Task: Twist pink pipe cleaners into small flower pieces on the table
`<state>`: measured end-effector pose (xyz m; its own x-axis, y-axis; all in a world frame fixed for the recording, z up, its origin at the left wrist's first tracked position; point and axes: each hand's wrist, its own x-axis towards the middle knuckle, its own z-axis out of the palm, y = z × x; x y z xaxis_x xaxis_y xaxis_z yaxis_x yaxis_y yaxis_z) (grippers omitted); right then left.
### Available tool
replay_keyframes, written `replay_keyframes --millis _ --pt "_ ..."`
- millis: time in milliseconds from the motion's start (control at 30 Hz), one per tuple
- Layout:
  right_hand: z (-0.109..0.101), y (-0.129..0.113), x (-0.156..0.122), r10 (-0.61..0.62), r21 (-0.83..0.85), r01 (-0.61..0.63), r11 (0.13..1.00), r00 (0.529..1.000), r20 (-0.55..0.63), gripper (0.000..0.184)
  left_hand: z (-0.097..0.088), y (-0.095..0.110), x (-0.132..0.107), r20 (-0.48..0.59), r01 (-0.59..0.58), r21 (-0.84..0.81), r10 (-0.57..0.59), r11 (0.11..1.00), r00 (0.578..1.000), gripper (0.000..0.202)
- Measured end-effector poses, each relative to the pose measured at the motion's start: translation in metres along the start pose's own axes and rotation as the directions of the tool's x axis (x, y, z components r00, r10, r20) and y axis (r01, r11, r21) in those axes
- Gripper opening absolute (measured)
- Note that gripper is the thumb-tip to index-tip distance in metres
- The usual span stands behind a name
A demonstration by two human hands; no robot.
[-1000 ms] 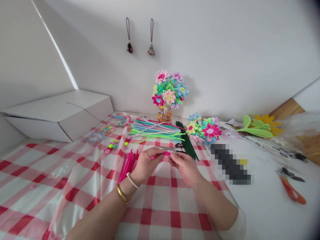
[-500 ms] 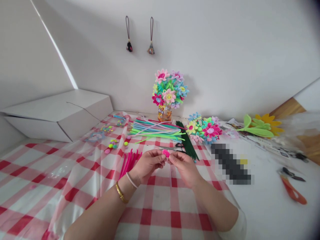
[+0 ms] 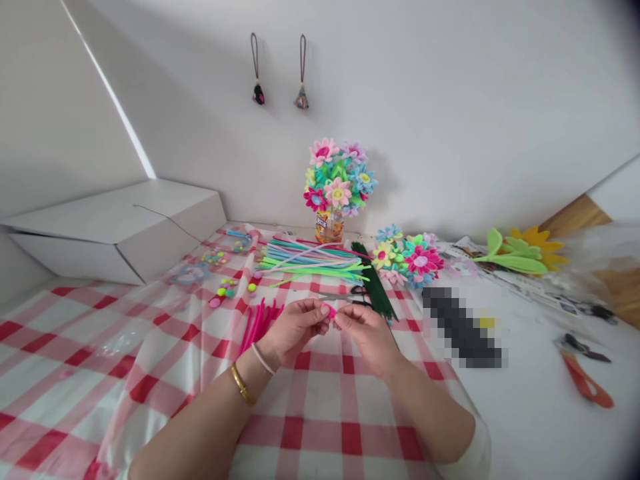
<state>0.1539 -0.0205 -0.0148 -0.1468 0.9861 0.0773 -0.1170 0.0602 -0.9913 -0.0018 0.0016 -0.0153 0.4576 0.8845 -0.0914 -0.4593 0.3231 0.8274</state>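
Observation:
Between my two hands is a short, curled bright pink pipe cleaner, mostly covered by fingertips. My left hand pinches it from the left with thumb and fingers. From the other side my right hand grips it the same way, fingertips almost meeting the left ones. Loose pink pipe cleaners lie just behind the left wrist. Black-handled scissors rest beyond the fingers, next to a bundle of dark green stems.
Multicoloured pipe cleaners lie behind the hands, before a jar of fuzzy flowers. Pom-poms sit to the left, near a white box. More flowers and orange-handled scissors lie to the right on the checked tablecloth's far side.
The pink pipe cleaner has turned slightly and less of it shows between the fingertips. Both hands stay in nearly the same place, the right one slightly further left.

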Motion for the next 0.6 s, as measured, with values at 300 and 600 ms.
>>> replay_keyframes --millis 300,600 --pt "0.0005 0.0007 0.0013 0.012 0.010 -0.012 1.000 1.000 0.001 0.015 0.0005 -0.0029 0.0029 0.006 -0.029 0.038 0.029 0.999 1.000 0.017" --pt "-0.0013 0.0048 0.0029 0.011 -0.014 -0.011 1.000 1.000 -0.024 0.014 -0.0004 0.0013 0.0008 -0.008 0.030 -0.009 -0.030 1.000 1.000 0.015"
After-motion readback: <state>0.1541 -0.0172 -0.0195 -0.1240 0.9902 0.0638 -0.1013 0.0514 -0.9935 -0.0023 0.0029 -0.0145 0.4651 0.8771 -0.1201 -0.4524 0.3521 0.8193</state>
